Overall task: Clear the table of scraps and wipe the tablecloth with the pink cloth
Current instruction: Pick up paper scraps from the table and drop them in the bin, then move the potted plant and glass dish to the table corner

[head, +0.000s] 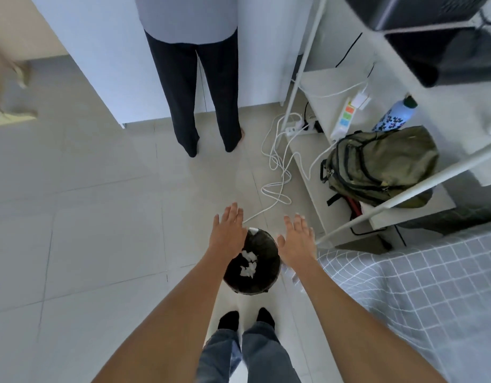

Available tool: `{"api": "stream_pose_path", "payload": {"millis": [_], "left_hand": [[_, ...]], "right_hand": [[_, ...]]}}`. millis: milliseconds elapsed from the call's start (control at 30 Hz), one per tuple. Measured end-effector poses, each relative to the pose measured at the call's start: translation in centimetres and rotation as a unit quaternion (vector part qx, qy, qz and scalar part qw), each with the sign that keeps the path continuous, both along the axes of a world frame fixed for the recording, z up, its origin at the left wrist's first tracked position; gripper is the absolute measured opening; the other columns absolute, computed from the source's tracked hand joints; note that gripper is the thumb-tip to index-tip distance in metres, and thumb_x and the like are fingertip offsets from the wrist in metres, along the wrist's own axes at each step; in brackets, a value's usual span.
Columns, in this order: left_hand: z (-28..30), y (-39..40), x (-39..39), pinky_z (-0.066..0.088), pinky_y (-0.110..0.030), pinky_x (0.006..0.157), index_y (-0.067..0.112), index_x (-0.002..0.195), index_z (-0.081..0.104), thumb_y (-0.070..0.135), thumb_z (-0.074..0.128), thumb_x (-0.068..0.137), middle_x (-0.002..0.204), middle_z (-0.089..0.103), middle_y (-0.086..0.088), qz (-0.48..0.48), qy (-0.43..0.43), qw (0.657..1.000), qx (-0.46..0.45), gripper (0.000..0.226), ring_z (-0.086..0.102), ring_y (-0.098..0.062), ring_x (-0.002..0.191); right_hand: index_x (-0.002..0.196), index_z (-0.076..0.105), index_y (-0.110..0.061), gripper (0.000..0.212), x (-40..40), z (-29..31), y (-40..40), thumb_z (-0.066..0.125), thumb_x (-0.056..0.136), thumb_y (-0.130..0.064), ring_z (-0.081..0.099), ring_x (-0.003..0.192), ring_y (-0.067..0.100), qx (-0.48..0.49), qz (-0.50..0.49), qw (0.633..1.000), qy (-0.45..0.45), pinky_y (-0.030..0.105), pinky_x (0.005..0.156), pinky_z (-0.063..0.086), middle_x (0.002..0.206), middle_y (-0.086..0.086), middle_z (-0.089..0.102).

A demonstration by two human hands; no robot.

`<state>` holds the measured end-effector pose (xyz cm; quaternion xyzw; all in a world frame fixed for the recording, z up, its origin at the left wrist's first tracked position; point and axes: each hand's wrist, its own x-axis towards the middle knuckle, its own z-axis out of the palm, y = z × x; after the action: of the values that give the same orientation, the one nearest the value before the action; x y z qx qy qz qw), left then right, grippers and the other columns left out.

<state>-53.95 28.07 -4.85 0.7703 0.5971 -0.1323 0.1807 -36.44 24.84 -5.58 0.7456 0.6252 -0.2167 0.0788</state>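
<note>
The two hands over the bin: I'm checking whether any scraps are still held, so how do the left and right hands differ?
The left hand hangs directly above the black bin, covering part of its rim; the right hand is off to the bin's side, nearer the checked tablecloth. The left shows its back with fingers close together; the right's fingers are spread wider. Both are open and hold nothing; white scraps lie in the bin.

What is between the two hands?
In the head view, the black bin with white paper scraps sits below the gap between the left hand and right hand.
</note>
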Motion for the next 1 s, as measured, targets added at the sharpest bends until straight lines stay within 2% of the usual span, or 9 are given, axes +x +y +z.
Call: {"api": "stream_pose_path", "payload": {"millis": [233,533,767,1000], "left_hand": [[7.0,1.4,2.0,0.012,-0.045,0.117,0.008,0.152,0.005,0.030,0.024,0.103,0.160,-0.003,-0.010,-0.084,-0.010,0.995,0.059,0.056,0.003,-0.025,0.147],[12.2,0.4,9.0,0.011,-0.046,0.118,0.008,0.151,0.007,0.030,0.027,0.103,0.160,-0.002,-0.008,-0.180,-0.045,0.979,0.087,0.057,0.001,-0.023,0.147],[13.7,-4.3,16.8,0.013,-0.046,0.116,0.006,0.151,0.008,0.036,0.024,0.103,0.160,0.001,-0.011,-0.263,-0.053,0.954,0.134,0.059,0.003,-0.025,0.147],[14.5,-14.7,25.0,0.016,-0.044,0.118,0.004,0.151,0.009,0.037,0.023,0.103,0.159,0.003,-0.014,-0.363,-0.047,0.920,0.138,0.059,0.005,-0.027,0.147]], "right_hand": [[0.153,0.008,-0.017,0.061,1.3,7.1,-0.9,0.034,0.101,-0.033,-0.002,0.147,0.027,0.051,-0.060,0.997,-0.019,0.045,0.119,0.005,0.160,0.012,0.003],[0.153,0.008,-0.020,0.058,7.2,11.9,-7.2,0.031,0.102,-0.034,-0.002,0.147,0.026,0.083,-0.180,0.980,-0.036,0.046,0.119,0.006,0.160,0.009,0.002],[0.152,0.011,-0.018,0.057,13.4,13.4,-15.6,0.034,0.102,-0.033,-0.002,0.147,0.028,0.108,-0.253,0.961,-0.042,0.046,0.118,0.004,0.160,0.011,0.003],[0.152,0.009,-0.020,0.056,19.2,13.2,-27.9,0.032,0.103,-0.033,-0.005,0.147,0.028,0.087,-0.340,0.936,-0.027,0.045,0.118,0.001,0.160,0.011,-0.002]]}}
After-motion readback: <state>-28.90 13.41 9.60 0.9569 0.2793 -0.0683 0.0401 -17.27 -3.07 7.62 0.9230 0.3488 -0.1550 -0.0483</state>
